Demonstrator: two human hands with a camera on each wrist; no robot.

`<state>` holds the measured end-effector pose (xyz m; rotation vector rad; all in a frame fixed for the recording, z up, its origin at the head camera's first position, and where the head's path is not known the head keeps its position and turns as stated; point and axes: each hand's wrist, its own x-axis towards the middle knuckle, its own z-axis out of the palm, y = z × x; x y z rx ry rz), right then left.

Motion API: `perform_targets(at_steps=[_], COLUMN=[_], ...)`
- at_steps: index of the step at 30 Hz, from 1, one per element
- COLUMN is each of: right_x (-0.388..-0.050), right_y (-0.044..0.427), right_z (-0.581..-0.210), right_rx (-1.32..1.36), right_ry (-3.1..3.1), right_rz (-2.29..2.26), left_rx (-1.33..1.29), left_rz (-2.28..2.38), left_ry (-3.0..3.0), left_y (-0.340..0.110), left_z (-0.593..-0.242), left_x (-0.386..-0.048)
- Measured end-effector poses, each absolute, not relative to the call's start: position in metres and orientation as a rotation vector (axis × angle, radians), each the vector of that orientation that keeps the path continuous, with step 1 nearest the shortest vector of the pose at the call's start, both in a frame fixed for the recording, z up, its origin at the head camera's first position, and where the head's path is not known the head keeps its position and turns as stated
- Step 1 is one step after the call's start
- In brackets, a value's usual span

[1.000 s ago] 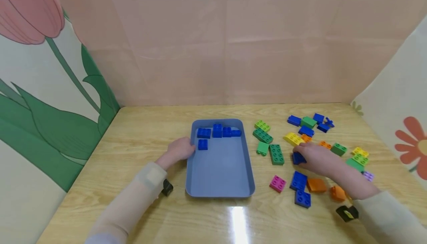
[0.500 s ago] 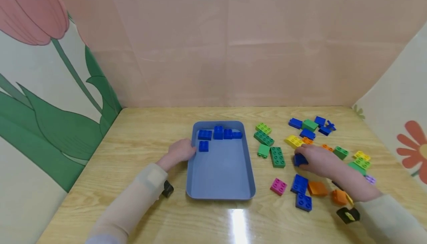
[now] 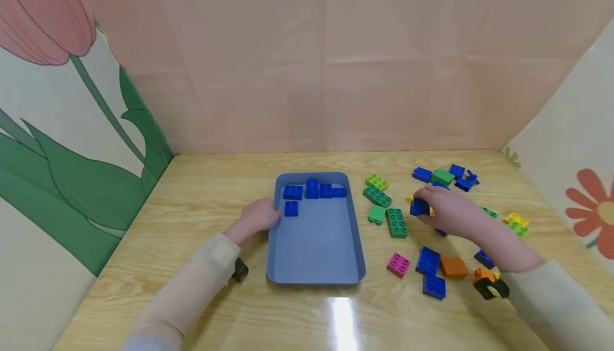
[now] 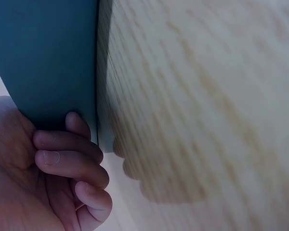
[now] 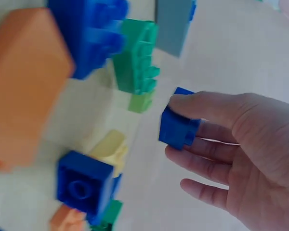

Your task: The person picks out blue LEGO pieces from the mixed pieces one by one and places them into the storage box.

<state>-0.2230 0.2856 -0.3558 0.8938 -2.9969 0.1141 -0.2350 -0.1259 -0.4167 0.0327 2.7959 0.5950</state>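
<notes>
My right hand [image 3: 453,212] pinches a blue toy brick [image 3: 419,206] between thumb and fingers, raised above the scattered bricks. In the right wrist view the held brick [image 5: 173,126] shows its studs facing the palm side. At the left side of the blue-grey tray [image 3: 318,250], my left hand [image 3: 259,214] holds the rim. The left wrist view shows those fingers [image 4: 72,163] curled against the tray's outer wall [image 4: 48,62]; the thumb is mostly hidden there. Several blue bricks [image 3: 293,193] lie in the tray's far part.
Green bricks [image 3: 397,222] and a pink brick [image 3: 398,264] lie right of the tray. Two blue bricks [image 3: 428,260] and an orange brick [image 3: 453,267] sit nearer me. More blue bricks [image 3: 422,174] lie at the back right. A pink cloth [image 3: 326,63] hangs behind the table.
My right hand has lifted the blue brick off the table and moved slightly up and left, uncovering another blue brick under the wrist. The left hand stays at the tray.
</notes>
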Motion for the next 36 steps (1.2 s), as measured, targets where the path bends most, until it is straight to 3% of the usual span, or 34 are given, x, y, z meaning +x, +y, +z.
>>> perform_targets(at_steps=[14, 36], right_x=[-0.227, -0.236], right_y=[0.232, 0.146], right_z=[-0.32, -0.307], right_rx=[1.004, 1.3], right_ry=[-2.929, -2.77], right_rz=[0.15, -0.007], left_rx=[0.034, 0.024], left_rz=[0.605, 0.602], left_ry=[2.794, 2.786], left_y=[-0.126, -0.125], left_z=[-0.416, -0.419], left_x=[-0.234, -0.238])
